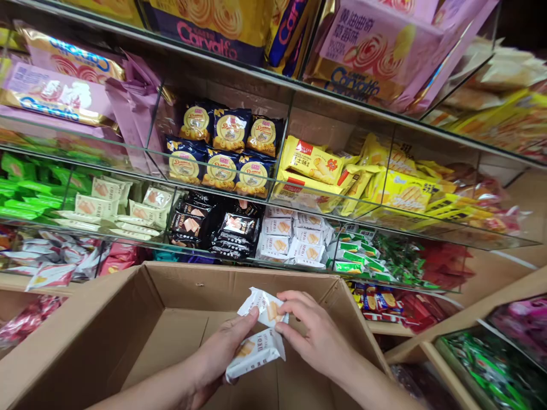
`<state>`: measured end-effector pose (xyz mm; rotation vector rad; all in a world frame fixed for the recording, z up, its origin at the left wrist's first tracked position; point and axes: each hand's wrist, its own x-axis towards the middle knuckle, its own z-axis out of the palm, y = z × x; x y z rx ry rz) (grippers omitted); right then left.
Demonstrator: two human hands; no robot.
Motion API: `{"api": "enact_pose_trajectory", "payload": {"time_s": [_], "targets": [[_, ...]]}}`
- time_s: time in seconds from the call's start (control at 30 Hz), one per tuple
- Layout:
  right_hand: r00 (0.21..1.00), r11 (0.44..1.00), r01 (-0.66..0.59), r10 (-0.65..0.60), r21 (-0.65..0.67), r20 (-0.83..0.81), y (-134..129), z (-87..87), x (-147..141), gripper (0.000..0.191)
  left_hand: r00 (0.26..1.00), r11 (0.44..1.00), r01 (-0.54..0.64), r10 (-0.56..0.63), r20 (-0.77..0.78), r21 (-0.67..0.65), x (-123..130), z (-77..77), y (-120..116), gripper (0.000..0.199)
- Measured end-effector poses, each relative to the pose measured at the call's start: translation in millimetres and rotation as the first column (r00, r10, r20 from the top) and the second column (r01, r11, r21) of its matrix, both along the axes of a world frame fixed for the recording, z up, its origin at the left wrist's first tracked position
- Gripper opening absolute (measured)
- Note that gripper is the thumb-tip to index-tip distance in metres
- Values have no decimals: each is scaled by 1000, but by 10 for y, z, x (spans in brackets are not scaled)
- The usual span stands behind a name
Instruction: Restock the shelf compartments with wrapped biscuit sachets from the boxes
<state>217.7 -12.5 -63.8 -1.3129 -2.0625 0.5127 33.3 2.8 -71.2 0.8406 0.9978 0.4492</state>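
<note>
Over an open cardboard box [183,287], two small white snack packets are held between my hands. My left hand [217,353] wraps round the lower white packet [256,350], its thumb also touching the upper one. The fingers and thumb of my right hand [314,330] pinch the right edge of the upper white packet [262,304]. Similar white packets [294,233] stand stacked in a glass-fronted shelf compartment just beyond the box. The fingers of my left hand under the packets are partly hidden.
Black packets [213,225], cream packets [128,208] and green-white packets [354,253] flank the white ones. Higher shelves hold blue round-label packets [222,148], yellow packets [311,165] and purple packs [64,94]. Glass shelf edges run just behind the box. Another bin [491,364] sits at lower right.
</note>
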Motion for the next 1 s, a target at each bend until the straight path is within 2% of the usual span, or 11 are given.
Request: {"api": "enact_pose_trajectory", "payload": {"time_s": [0.17, 0.3, 0.37, 0.43, 0.53, 0.6, 0.67, 0.73, 0.8, 0.9, 1.0], "targets": [[999, 996, -41, 44, -80, 28, 23, 74, 57, 19, 997, 998, 63, -62, -45, 16, -41, -1, 2, 47], [996, 975, -69, 78, -213, 35, -39, 94, 26, 38, 993, 995, 98, -97, -62, 5, -51, 34, 14, 50], [995, 975, -73, 87, -212, 56, -75, 95, -8, 41, 994, 996, 93, -93, -51, 1, -45, 52, 17, 49], [994, 990, -62, 73, -126, 83, -76, 107, -16, 39, 996, 996, 84, -84, 3, 6, -33, 71, 18, 47], [986, 991, 14, -35, 134, 161, 54, 176, 87, 36, 995, 998, 55, -55, 86, 4, -16, 90, 24, 46], [966, 940, 108, -176, 324, 189, 246, 252, 238, 34, 995, 999, 44, -44, 86, 4, -13, 81, 35, 47], [935, 867, 196, -306, 457, 179, 495, 331, 419, 34, 995, 999, 40, -42, 86, 24, -16, 53, 47, 44], [904, 813, 240, -386, 530, 184, 747, 390, 582, 34, 993, 999, 38, -42, 107, 36, -22, 17, 55, 39], [875, 784, 254, -435, 566, 211, 954, 415, 694, 35, 990, 998, 46, -50, 130, 29, -26, -13, 55, 36], [825, 769, 255, -489, 587, 282, 1139, 390, 755, 34, 987, 999, 40, -41, 153, 7, -32, -36, 47, 34], [762, 762, 278, -546, 585, 348, 1215, 339, 745, 34, 985, 999, 46, -47, 169, 5, -37, -44, 49, 33]]}}
